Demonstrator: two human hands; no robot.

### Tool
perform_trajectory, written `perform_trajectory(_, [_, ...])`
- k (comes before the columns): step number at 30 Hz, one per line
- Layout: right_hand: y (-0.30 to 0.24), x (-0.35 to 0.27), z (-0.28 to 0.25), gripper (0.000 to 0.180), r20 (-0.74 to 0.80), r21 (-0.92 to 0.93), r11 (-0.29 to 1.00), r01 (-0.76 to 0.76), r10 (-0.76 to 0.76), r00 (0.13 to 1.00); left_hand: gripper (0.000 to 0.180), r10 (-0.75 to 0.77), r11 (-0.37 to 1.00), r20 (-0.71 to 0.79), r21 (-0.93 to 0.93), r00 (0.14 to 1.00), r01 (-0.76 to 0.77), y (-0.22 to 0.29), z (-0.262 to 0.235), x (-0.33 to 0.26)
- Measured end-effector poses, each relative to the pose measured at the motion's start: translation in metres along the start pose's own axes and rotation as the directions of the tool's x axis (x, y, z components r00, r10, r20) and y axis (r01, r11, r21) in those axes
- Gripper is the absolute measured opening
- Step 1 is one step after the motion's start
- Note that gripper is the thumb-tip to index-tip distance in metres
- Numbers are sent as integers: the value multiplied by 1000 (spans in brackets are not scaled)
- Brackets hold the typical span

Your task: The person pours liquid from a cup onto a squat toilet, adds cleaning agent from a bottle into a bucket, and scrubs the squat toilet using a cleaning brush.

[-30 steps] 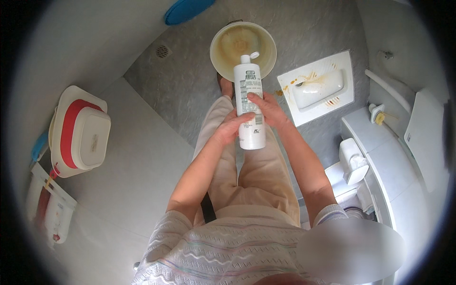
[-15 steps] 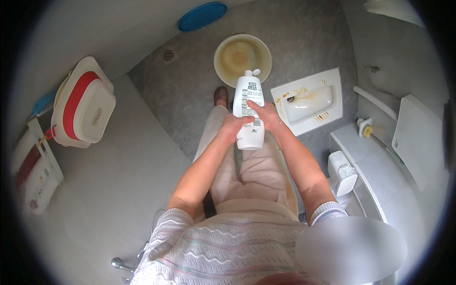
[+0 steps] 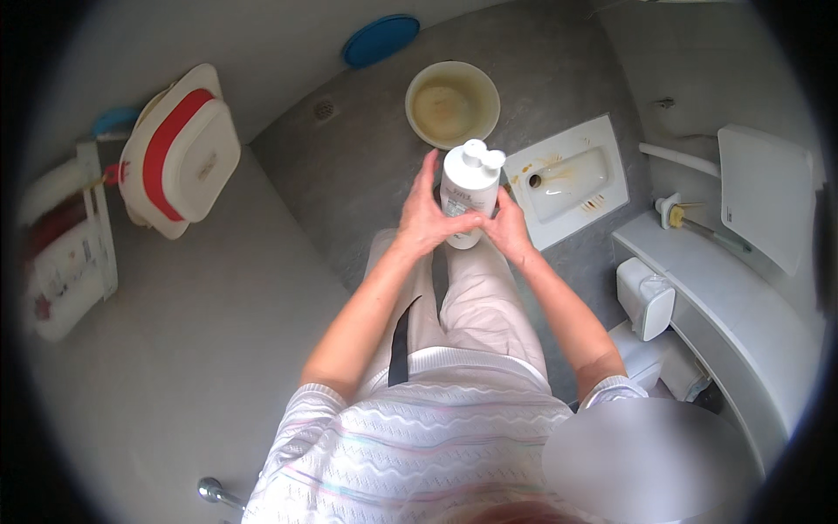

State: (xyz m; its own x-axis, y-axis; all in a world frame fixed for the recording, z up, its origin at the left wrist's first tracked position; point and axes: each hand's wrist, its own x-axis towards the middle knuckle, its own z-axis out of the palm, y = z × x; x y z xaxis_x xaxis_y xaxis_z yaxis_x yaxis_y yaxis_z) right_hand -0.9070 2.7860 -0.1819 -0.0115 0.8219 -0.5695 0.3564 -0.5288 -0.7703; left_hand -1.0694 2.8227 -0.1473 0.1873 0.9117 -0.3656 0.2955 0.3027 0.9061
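Observation:
Between both palms I hold a white plastic bottle [image 3: 470, 182] by its sides, its top tilted up toward the camera. Its flip-top cap [image 3: 493, 160] stands open beside the nozzle. My left hand [image 3: 425, 214] wraps the left side, with the thumb across the front. My right hand [image 3: 508, 229] grips the right side, and its thumb meets the left one over the lower label. Just beyond the bottle a pale round basin [image 3: 482, 113], stained brownish inside, stands on the floor. To the right lies a white squat toilet [image 3: 572, 179] with yellow-brown stains around its drain hole.
A blue round lid [image 3: 381, 40] leans at the far wall near a floor drain [image 3: 326, 110]. On the left wall hang a red-and-white folding basin [image 3: 194, 153] and a rack [image 3: 98, 218]. At right are a ledge [image 3: 690, 262], a white bin [image 3: 642, 297] and a brush [image 3: 711, 236].
The bottle has tipped from showing its full label to showing its top. My hands have shifted from its front to its two sides. The view has moved slightly.

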Motion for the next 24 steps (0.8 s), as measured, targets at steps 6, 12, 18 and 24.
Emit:
perform_trajectory(6, [-16, -59, 28, 51, -30, -280, 955, 98, -111, 993, 97, -50, 996, -113, 64, 992, 57, 23, 9, -34])
perform_trajectory(12, [-27, -96, -17, 101, 252, 28, 999, 28, -35, 967, 76, -137, 936, 86, -316, 987, 157, 6, 22, -49])
perform_trajectory(18, [9, -132, -33, 90, 144, 137, 990, -29, 9, 989, 72, -179, 813, 276, -500, 944, 300, 13, 61, -63])
perform_trajectory(24, [90, -192, -83, 87, 90, 194, 980, -52, 35, 995, 76, -119, 878, 339, -403, 933, 258, 8, 156, -109])
